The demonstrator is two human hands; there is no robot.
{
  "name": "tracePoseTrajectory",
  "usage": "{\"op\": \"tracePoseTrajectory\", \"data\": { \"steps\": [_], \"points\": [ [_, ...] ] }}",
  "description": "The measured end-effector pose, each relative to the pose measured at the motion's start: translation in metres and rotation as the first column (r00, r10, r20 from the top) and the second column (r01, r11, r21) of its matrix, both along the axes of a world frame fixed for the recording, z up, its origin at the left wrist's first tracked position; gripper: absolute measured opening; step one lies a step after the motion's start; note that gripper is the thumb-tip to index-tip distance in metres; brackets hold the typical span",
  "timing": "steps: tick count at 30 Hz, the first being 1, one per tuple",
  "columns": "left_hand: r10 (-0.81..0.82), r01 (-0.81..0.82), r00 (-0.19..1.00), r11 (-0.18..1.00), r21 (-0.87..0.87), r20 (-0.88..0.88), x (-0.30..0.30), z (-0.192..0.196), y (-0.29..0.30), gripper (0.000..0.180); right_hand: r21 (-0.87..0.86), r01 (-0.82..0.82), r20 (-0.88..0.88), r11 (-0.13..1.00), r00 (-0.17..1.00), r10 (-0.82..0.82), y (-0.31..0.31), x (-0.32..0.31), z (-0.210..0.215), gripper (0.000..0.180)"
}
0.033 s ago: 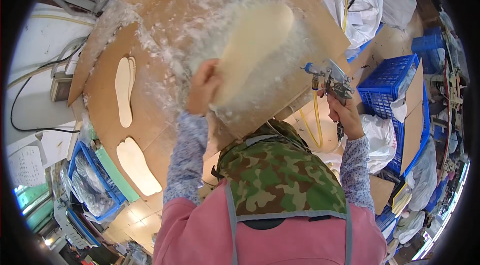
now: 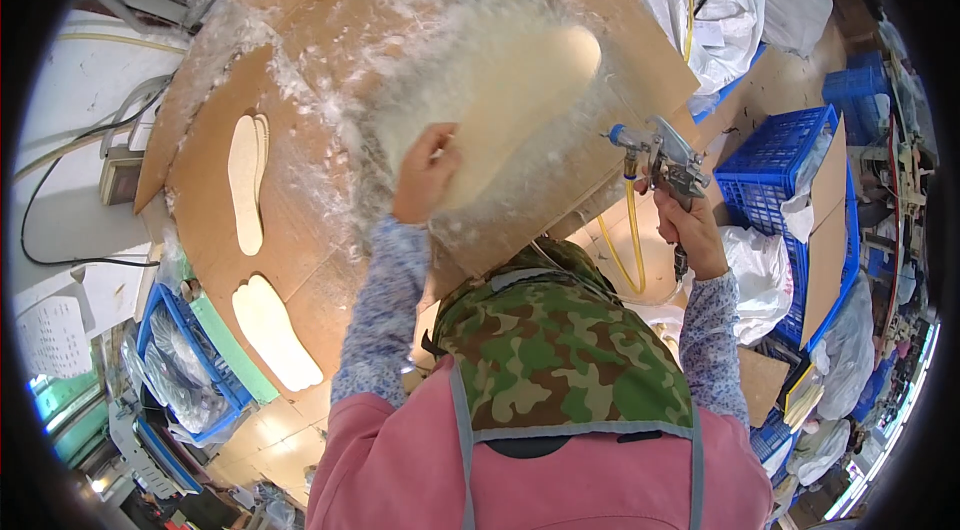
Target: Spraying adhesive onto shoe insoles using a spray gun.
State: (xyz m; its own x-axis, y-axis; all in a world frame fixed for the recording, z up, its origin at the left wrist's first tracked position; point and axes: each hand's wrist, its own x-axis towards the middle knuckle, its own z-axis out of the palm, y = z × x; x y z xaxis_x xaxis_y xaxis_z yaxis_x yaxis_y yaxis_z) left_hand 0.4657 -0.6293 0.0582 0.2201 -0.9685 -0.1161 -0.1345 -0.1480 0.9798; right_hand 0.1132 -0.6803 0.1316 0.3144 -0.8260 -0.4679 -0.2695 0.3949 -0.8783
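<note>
My left hand [image 2: 428, 173] has its fingers curled at the left edge of a large cream insole [image 2: 525, 115]. That insole is blurred by motion, over cardboard coated with whitish residue. To the right, my right hand [image 2: 692, 235] is wrapped round the handle of a metal spray gun [image 2: 668, 168] with a blue nozzle. The gun stands just beyond the cardboard's right edge, and a yellow hose [image 2: 635, 230] hangs beneath it. On the left of the cardboard lie overlapping cream insoles [image 2: 245, 185], with more overlapping insoles [image 2: 275, 332] nearer to me.
The brown cardboard work surface [image 2: 215, 145] spreads in front of me. Blue plastic crates [image 2: 765, 175] stand at the right, near white plastic bags [image 2: 755, 280]. Another blue crate [image 2: 230, 380] with clear plastic in it is at the lower left. A black cable [image 2: 70, 258] runs along the left.
My left hand has shifted slightly to the right, and the insole's far end has moved right and a little nearer to me. My right hand and the spray gun look unmoved.
</note>
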Motion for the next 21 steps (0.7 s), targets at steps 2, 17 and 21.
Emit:
{"op": "tracePoseTrajectory", "data": {
  "steps": [2, 17, 21],
  "points": [
    [-0.011, 0.006, 0.972, 1.0, 0.025, 0.234, -0.028, -0.027, 0.002, 0.039, 0.0, 0.021, 0.001, 1.0, 1.0, -0.021, 0.001, -0.004, -0.001, 0.022],
    [0.371, -0.336, 0.918, 0.915, 0.222, -0.142, -0.049, -0.062, 0.071, 0.059, -0.26, -0.646, -0.286, 0.718, 0.762, 0.581, 0.031, 0.064, 0.015, 0.036],
    [0.386, -0.364, 0.918, 0.911, 0.194, -0.091, -0.053, -0.063, 0.072, 0.059, -0.221, -0.659, -0.285, 0.719, 0.748, 0.599, 0.027, 0.065, 0.014, 0.03]
  ]
}}
